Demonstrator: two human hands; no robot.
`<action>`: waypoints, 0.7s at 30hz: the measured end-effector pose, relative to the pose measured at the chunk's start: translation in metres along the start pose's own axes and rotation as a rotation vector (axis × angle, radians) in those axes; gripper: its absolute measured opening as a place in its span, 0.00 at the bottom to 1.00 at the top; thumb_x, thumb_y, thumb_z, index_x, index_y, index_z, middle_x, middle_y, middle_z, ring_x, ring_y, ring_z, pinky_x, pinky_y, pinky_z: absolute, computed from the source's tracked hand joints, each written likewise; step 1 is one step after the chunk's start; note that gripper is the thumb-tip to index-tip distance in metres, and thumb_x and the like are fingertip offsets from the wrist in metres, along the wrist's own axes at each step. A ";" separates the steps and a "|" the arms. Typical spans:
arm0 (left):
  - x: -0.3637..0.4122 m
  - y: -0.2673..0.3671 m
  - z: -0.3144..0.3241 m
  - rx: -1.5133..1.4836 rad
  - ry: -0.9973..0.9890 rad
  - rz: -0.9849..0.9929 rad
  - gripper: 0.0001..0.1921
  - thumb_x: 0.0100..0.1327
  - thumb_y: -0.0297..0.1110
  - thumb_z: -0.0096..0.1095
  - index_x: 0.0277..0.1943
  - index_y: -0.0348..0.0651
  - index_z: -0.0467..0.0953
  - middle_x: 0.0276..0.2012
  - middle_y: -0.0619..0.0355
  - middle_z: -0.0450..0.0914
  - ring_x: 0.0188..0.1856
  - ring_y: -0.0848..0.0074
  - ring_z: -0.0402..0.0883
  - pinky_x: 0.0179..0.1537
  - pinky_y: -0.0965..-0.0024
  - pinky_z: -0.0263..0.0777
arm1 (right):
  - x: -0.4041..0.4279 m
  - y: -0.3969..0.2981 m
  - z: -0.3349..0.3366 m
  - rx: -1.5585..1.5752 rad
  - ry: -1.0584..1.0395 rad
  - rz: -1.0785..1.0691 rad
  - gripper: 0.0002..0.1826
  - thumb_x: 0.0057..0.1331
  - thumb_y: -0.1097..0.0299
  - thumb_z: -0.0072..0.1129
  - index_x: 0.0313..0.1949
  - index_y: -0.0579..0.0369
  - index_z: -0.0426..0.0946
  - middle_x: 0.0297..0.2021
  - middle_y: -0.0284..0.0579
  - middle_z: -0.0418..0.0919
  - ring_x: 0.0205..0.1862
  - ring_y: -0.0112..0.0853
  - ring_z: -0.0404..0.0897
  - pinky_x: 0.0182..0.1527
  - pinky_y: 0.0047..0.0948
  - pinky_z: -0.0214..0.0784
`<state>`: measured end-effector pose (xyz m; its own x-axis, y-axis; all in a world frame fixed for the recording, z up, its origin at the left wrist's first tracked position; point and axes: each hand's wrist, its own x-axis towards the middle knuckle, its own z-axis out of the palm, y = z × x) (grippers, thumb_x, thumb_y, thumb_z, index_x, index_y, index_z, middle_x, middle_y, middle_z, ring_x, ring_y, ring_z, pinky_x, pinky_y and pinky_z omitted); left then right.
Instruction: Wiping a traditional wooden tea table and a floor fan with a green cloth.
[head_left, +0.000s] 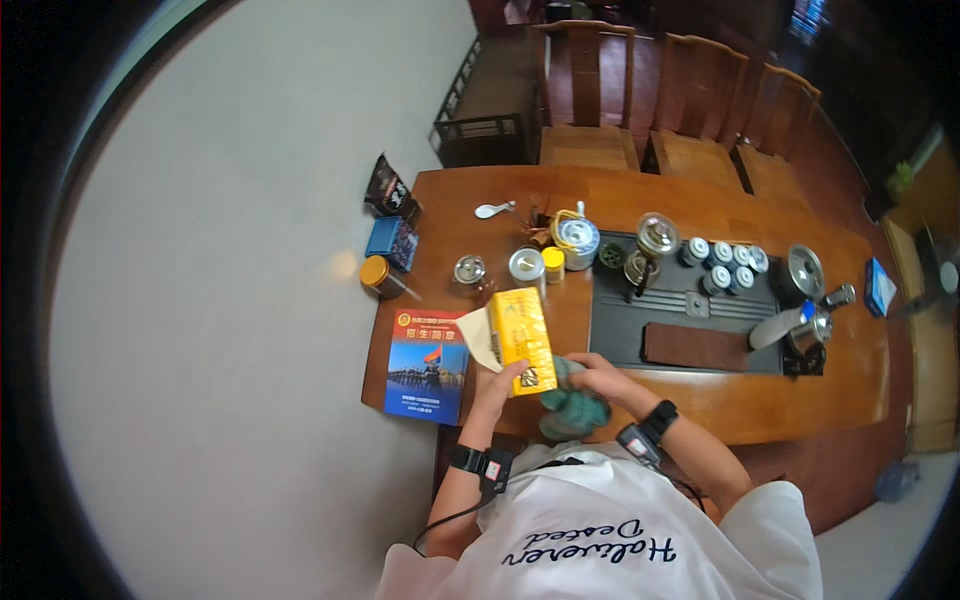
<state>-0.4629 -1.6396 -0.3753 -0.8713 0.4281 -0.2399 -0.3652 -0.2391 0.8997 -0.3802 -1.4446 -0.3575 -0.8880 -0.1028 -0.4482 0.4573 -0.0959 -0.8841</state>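
My left hand (499, 386) grips the lower end of a yellow plastic-wrapped packet (523, 330), with a pale sheet of tissue (478, 341) sticking out on its left side. Just right of the packet, my right hand (600, 379) holds a bunched green cloth (574, 412) that hangs over the table's near edge; the fingertips are partly hidden in the folds. A red and blue booklet (426, 367) lies left of my left hand. Beyond the packet stand a silver-lidded can (527, 264), a yellow-lidded jar (553, 259) and a glass jar (470, 270).
On the wooden table (750, 397), a black tea tray (615, 322) bears a folded brown towel (694, 346), several lidded cups, a glass pot (643, 268) and metal kettles. A blue and white teapot (577, 240) stands beside it. An orange-lidded jar (375, 271) is at the left edge, near the wall.
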 end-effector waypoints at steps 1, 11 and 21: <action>0.003 -0.003 0.001 0.054 -0.029 0.019 0.34 0.52 0.19 0.65 0.61 0.36 0.59 0.52 0.53 0.73 0.52 0.71 0.76 0.51 0.69 0.73 | -0.002 0.013 -0.016 0.024 0.029 0.018 0.24 0.52 0.75 0.50 0.51 0.62 0.73 0.40 0.40 0.76 0.40 0.28 0.74 0.43 0.23 0.67; -0.050 -0.059 -0.078 0.192 0.167 -0.043 0.43 0.44 0.14 0.68 0.62 0.37 0.49 0.55 0.49 0.66 0.54 0.67 0.74 0.51 0.65 0.74 | 0.006 0.133 -0.076 -0.642 0.629 -0.261 0.29 0.63 0.66 0.50 0.63 0.60 0.61 0.60 0.58 0.65 0.58 0.47 0.68 0.59 0.39 0.60; -0.128 -0.088 -0.133 0.189 0.319 -0.289 0.42 0.45 0.13 0.65 0.62 0.38 0.49 0.55 0.50 0.66 0.55 0.67 0.72 0.53 0.65 0.72 | 0.126 0.147 -0.108 -1.007 0.687 -0.163 0.32 0.59 0.68 0.49 0.65 0.57 0.56 0.68 0.55 0.53 0.64 0.56 0.56 0.67 0.52 0.45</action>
<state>-0.3630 -1.7890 -0.4727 -0.8107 0.1573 -0.5640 -0.5675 0.0261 0.8230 -0.4297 -1.3643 -0.5582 -0.9115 0.4102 -0.0303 0.3677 0.7795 -0.5071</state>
